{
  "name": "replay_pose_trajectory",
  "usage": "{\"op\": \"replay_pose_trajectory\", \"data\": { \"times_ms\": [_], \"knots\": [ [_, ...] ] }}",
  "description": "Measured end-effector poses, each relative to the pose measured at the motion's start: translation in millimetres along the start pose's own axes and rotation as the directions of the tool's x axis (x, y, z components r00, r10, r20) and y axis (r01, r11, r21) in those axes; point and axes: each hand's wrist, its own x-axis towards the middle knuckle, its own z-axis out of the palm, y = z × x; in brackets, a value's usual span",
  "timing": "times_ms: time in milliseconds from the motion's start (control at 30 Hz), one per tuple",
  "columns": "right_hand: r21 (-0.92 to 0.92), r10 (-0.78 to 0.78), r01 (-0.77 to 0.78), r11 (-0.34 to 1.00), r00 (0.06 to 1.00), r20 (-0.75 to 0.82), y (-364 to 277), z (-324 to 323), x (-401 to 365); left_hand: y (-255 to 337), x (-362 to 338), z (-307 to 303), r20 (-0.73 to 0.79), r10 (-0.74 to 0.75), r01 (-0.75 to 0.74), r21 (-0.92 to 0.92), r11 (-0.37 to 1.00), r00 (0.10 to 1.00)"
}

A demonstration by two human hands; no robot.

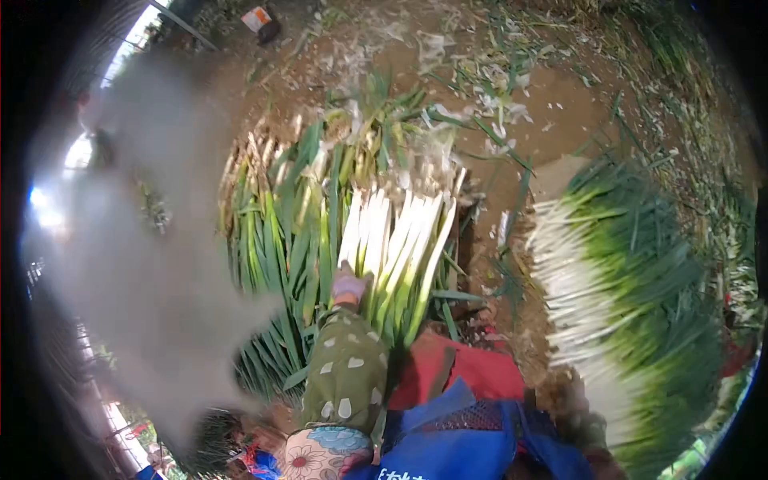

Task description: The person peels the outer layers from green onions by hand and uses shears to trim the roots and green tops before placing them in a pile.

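My left hand (349,286), in a pale glove, reaches up from the bottom and is closed at the left edge of a row of peeled green onions (396,240). Its fingers appear wrapped round a stalk, partly hidden. White ends of the row point away from me, green parts toward me. Directly left lie unpeeled green onions (272,240) with brownish root ends and dark leaves. My right hand does not show.
A large stack of peeled green onions (616,312) lies at the right. Loose leaves and peelings (496,88) litter the soil. An orange-and-white object (257,19) is at the top left. A grey smear blurs the left side.
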Motion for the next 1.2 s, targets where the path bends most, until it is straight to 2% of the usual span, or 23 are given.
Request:
{"op": "replay_pose_trajectory", "data": {
  "times_ms": [33, 67, 100, 133, 167, 200, 233, 300, 333, 400, 433, 500, 600, 633, 700, 733, 833, 900, 967, 1100, 1133, 1167, 1200],
  "knots": [
    [0.461, 0.128, -0.091, 0.883, 0.991, -0.05, -8, -2, 6, -5, 12, 21, -0.158, 0.065, -0.069, -0.021, 0.997, 0.985],
    [0.767, 0.251, -0.087, 0.636, 0.963, -0.099, -18, -6, 12, 4, 2, 16, -0.262, 0.157, -0.147, 0.056, 0.988, 0.952],
    [0.696, 0.235, -0.143, 0.704, 0.971, -0.038, -66, -38, 6, 19, -9, 4, -0.372, 0.255, -0.218, 0.14, 0.966, 0.893],
    [0.617, 0.228, -0.194, 0.762, 0.973, 0.025, -135, -76, 3, 28, -8, 6, -0.36, 0.295, -0.342, -0.073, 0.937, 0.885],
    [0.664, 0.052, -0.027, 0.747, 0.998, -0.018, -151, -69, 24, 38, -12, 11, -0.35, 0.328, -0.433, -0.286, 0.855, 0.878],
    [0.544, -0.01, 0.01, 0.839, 1.0, -0.004, -185, -72, 46, 55, -30, -3, -0.233, 0.32, -0.391, -0.406, 0.826, 0.918],
    [0.414, -0.071, 0.061, 0.908, 0.997, 0.011, -221, -75, 67, 48, -20, 10, -0.236, 0.319, -0.392, -0.414, 0.821, 0.918],
    [0.538, -0.203, 0.161, 0.827, 0.979, 0.017, -283, -74, 111, 36, 9, 55, -0.419, 0.281, -0.379, -0.172, 0.909, 0.864],
    [0.633, -0.291, 0.246, 0.734, 0.956, -0.035, -323, -75, 128, 36, 4, 32, -0.312, 0.294, -0.356, -0.165, 0.92, 0.903],
    [0.737, -0.236, -0.021, 0.676, 0.941, 0.243, -366, -56, 183, 22, 19, 39, -0.201, 0.265, -0.312, -0.263, 0.913, 0.943],
    [0.738, -0.24, -0.025, 0.674, 0.938, 0.251, -380, -29, 215, 14, 22, 47, -0.088, 0.239, -0.255, -0.357, 0.899, 0.967],
    [0.796, -0.257, 0.007, 0.605, 0.948, 0.187, -402, 34, 289, 9, 22, 63, -0.11, 0.312, -0.329, -0.226, 0.917, 0.944],
    [0.578, -0.305, 0.213, 0.787, 0.95, 0.064, -451, 12, 280, 22, 9, 52, 0.024, 0.187, -0.172, -0.295, 0.94, 0.982],
    [0.816, -0.096, -0.099, 0.57, 0.978, 0.186, -466, 12, 271, 31, 3, 41, 0.075, 0.227, -0.202, -0.255, 0.946, 0.971],
    [0.699, -0.113, -0.242, 0.673, 0.9, 0.421, -479, -21, 258, 33, 10, 49, 0.024, 0.316, -0.307, -0.181, 0.934, 0.948],
    [0.696, -0.16, -0.035, 0.718, 0.964, 0.213, -480, -29, 255, 36, 12, 54, 0.018, 0.318, -0.31, -0.179, 0.934, 0.948],
    [0.633, -0.064, -0.006, 0.774, 0.994, 0.088, -472, 5, 292, 38, 24, 55, 0.051, 0.238, -0.224, -0.195, 0.955, 0.97],
    [0.716, 0.027, 0.005, 0.698, 0.999, -0.034, -466, 5, 278, 49, 21, 44, 0.091, 0.317, -0.304, -0.13, 0.944, 0.944],
    [0.952, 0.132, 0.06, 0.301, 0.986, -0.104, -457, 12, 283, 61, 26, 44, 0.145, 0.279, -0.269, -0.086, 0.959, 0.949],
    [0.878, 0.056, 0.008, 0.479, 0.998, -0.04, -471, 33, 305, 80, 36, 46, 0.184, 0.224, -0.211, -0.085, 0.974, 0.957],
    [0.916, -0.007, -0.063, 0.396, 0.997, 0.072, -480, 15, 288, 66, 61, 89, 0.07, 0.342, -0.332, -0.12, 0.935, 0.937],
    [0.922, -0.004, -0.053, 0.382, 0.998, 0.059, -483, 5, 279, 64, 55, 77, 0.064, 0.357, -0.349, -0.11, 0.931, 0.932],
    [0.934, -0.05, -0.139, 0.331, 0.985, 0.164, -480, -4, 271, 65, 37, 58, 0.159, 0.349, -0.293, -0.292, 0.91, 0.924]
  ]
}}
